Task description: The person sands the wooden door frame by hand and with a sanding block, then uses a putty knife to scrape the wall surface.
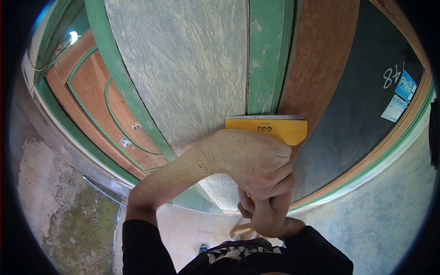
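A wide yellow scraper [293, 130] with a thin metal edge and upside-down lettering lies across the lower part of a green frame strip [265, 68]. My left hand [259, 158] is closed on it just behind the yellow head, fingers curled round and partly hidden. Below, my right hand [271, 211] grips the handle end, of which only a bit of yellow shows. Tan dust and crumbs coat my left hand and forearm. Next to the strip is a grey panel [183, 59] with streaky pale smears.
A brown wooden board [321, 50] and a dark pane [357, 119] with chalk marks and blue-white labels stand at the right. At the left is a brown door [98, 87] with green trim. Below lie a tiled floor [176, 224] and mossy ground [82, 220].
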{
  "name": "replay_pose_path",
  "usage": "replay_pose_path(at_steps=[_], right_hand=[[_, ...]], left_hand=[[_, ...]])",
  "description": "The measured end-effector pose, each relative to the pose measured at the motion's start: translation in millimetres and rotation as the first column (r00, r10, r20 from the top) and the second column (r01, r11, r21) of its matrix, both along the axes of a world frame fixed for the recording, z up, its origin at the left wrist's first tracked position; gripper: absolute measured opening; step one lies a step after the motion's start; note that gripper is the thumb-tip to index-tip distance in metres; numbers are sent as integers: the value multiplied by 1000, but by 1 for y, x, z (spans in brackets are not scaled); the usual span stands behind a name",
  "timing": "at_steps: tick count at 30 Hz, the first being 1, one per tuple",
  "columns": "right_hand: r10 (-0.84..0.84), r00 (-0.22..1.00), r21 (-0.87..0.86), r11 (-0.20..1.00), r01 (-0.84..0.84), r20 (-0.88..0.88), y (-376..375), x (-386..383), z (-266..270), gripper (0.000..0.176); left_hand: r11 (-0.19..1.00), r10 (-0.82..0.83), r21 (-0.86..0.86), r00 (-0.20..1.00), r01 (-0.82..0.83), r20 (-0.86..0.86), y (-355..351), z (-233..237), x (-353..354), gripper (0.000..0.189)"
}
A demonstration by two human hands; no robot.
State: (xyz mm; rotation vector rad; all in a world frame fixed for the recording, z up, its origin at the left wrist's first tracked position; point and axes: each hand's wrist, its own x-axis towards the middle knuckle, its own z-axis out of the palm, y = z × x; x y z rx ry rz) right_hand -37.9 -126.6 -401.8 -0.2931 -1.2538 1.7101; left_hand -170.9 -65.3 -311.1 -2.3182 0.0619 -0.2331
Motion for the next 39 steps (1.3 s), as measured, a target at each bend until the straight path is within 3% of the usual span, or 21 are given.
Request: replay_pose_path(at_steps=[2, 4, 6, 9, 11, 14, 17, 20, 23, 33, 39], right_hand=[[-47, 999, 1, 999, 47, 27, 2, -3, -3, 15], [-191, 981, 264, 948, 178, 26, 7, -10, -19, 15], [-223, 975, 258, 942, 215, 2, 7, -13, -25, 15], [-285, 955, 320, 900, 296, -83, 21, -16, 8, 18], [-105, 994, 258, 960, 106, -16, 21, -8, 27, 16], [-57, 998, 183, 981, 61, -24, 21, -6, 11, 16], [-58, 993, 89, 995, 49, 106, 14, -2, -26, 18], [-124, 972, 200, 976, 83, 202, 22, 0, -53, 17], [-15, 970, 158, 987, -24, 242, 22, 14, -40, 19], [-112, 964, 292, 956, 38, 241, 17, 16, 6, 17], [-3, 993, 221, 975, -24, 119, 19, 11, 46, 18]], left_hand=[[1000, -25, -3, 1000, 25, 5, -2, 4, -2, 26], [1000, -14, 24, 1000, 14, 3, 0, -3, -3, 27], [999, -6, 43, 1000, 5, 3, -3, -1, -5, 27], [994, 50, 102, 999, -49, -2, 1, 28, -5, 27], [999, 53, 2, 998, -53, 44, 1, 41, -5, 25], [989, 136, 50, 991, -136, -4, -3, 20, -6, 17], [978, 208, -10, 978, -208, -18, -11, -16, -7, 19], [971, 238, 4, 971, -238, -5, -8, -47, -10, 21], [964, 262, -60, 964, -258, 54, -13, -41, -4, 24], [973, 233, -53, 950, -227, 210, -15, -14, -3, 20], [991, 135, -34, 957, -130, 258, -9, 30, -4, 19]])
